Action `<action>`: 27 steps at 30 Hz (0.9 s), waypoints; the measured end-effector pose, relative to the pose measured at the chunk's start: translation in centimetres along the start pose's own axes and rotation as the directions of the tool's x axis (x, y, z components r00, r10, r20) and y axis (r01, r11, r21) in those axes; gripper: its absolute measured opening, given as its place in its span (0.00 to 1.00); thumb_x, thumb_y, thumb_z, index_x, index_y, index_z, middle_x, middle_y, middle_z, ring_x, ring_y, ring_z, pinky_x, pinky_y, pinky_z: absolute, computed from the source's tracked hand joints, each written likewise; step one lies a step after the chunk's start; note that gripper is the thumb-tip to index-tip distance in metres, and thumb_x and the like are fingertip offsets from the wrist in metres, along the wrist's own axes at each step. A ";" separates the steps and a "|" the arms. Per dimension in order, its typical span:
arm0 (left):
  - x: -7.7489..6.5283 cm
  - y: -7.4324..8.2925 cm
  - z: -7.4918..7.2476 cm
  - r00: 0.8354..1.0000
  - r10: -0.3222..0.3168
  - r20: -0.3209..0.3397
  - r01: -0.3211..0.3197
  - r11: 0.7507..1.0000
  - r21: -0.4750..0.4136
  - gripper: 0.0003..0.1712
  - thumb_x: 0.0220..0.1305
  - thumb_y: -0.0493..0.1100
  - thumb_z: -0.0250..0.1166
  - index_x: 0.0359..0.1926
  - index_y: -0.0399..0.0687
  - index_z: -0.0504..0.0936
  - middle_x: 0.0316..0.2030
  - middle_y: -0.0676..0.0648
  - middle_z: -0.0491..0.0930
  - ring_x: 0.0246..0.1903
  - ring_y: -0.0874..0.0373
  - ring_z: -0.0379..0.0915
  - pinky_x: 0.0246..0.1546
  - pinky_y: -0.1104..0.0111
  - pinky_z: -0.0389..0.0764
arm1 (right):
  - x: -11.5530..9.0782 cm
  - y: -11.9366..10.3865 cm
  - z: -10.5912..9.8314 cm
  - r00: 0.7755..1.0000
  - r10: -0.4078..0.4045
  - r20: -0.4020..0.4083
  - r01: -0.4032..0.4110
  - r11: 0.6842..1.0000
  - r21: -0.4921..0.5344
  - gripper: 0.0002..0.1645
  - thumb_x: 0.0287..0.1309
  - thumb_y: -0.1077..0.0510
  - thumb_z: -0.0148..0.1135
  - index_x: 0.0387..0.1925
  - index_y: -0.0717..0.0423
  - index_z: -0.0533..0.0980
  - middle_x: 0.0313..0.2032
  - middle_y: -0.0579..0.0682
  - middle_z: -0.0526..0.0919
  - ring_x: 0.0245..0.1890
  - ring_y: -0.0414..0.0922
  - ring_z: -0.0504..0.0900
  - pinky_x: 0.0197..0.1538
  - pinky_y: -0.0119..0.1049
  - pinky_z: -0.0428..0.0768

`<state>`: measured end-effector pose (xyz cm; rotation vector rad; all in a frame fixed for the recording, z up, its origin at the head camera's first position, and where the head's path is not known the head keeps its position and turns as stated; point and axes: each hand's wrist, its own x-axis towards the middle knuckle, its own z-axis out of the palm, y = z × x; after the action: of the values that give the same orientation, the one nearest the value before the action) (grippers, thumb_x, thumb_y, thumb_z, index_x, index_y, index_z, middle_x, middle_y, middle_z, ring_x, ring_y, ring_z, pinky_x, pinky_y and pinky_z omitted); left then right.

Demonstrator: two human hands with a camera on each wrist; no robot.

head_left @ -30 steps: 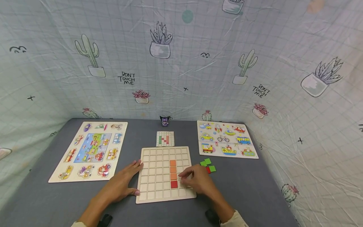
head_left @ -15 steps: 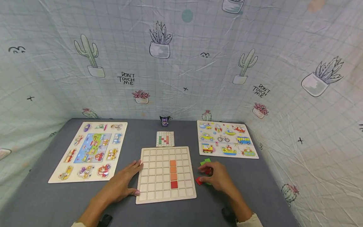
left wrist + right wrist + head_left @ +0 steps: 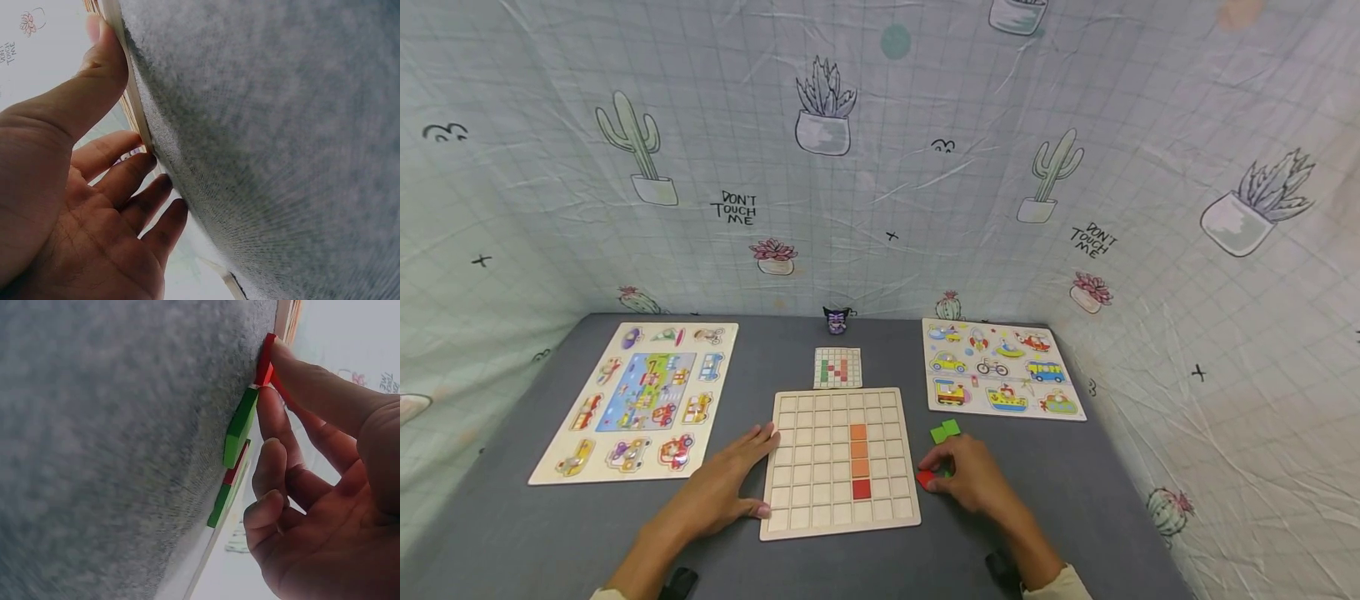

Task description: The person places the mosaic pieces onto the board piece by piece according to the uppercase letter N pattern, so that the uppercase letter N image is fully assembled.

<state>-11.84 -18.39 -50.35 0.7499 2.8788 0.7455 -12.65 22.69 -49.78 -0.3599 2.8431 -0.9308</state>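
A square wooden grid board (image 3: 820, 467) lies mid-table, with three orange tiles (image 3: 858, 448) and a red tile (image 3: 861, 489) in one column. My left hand (image 3: 715, 483) rests at its left edge, fingers spread, thumb touching the near corner area. Right of the board, my right hand (image 3: 966, 475) pinches a loose red tile (image 3: 266, 359) low at the table, thumb against its edge. Beside the fingers lies a green tile (image 3: 240, 428); farther back in the right wrist view are another red tile (image 3: 236, 465) and a green tile (image 3: 219, 503). The hand partly hides this pile in the head view.
Behind the board lies a small pattern card (image 3: 838, 368), with a dark purple figurine (image 3: 837, 321) beyond it. A vehicle puzzle (image 3: 640, 467) lies left, and another (image 3: 1003, 367) lies back right. Two green tiles (image 3: 945, 431) lie near the right hand. Printed cloth surrounds the table.
My right hand has moved from above the board to the loose tiles on the right, where its fingers have closed on a red tile. My left hand has stayed at the board's edge.
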 end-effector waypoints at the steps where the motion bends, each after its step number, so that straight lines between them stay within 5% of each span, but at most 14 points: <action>1: 0.0 0.0 0.0 1.000 -0.007 0.006 0.007 1.000 -0.001 0.62 0.44 0.54 0.86 0.79 0.41 0.69 0.81 0.39 0.63 0.80 0.35 0.60 0.72 0.40 0.69 | 0.0 0.0 0.0 1.000 -0.005 -0.002 0.005 1.000 -0.009 0.15 0.43 0.60 0.88 0.33 0.43 0.91 0.31 0.38 0.86 0.37 0.40 0.77 0.40 0.32 0.73; 9: -0.1 -0.1 0.0 1.000 -0.014 0.014 0.014 1.000 -0.003 0.62 0.44 0.54 0.86 0.79 0.41 0.68 0.81 0.40 0.63 0.80 0.36 0.59 0.72 0.40 0.69 | 0.0 -0.3 -0.4 1.000 0.025 -0.017 -0.026 1.000 -0.018 0.16 0.43 0.57 0.89 0.23 0.43 0.84 0.24 0.36 0.82 0.28 0.36 0.74 0.34 0.31 0.71; 18: -0.2 -0.2 0.2 1.000 -0.022 0.017 0.022 1.000 -0.002 0.62 0.45 0.55 0.85 0.79 0.43 0.68 0.81 0.41 0.62 0.80 0.37 0.58 0.72 0.40 0.70 | 0.0 -1.7 -0.3 0.999 -0.003 -0.052 0.007 0.997 0.082 0.10 0.54 0.61 0.81 0.34 0.43 0.87 0.24 0.37 0.79 0.24 0.33 0.74 0.30 0.29 0.73; 27: 0.0 0.1 -0.1 0.999 -0.026 0.019 0.026 1.000 -0.001 0.62 0.45 0.56 0.85 0.79 0.43 0.68 0.81 0.41 0.63 0.80 0.37 0.59 0.71 0.40 0.70 | 0.7 -4.0 1.3 0.997 0.027 -0.068 -0.015 0.985 0.171 0.10 0.56 0.59 0.81 0.35 0.46 0.85 0.25 0.39 0.81 0.24 0.36 0.73 0.28 0.29 0.71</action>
<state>-11.77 -18.36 -50.22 0.7140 2.8654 0.7333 -12.36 18.65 -48.50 -0.2830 2.7950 -1.1952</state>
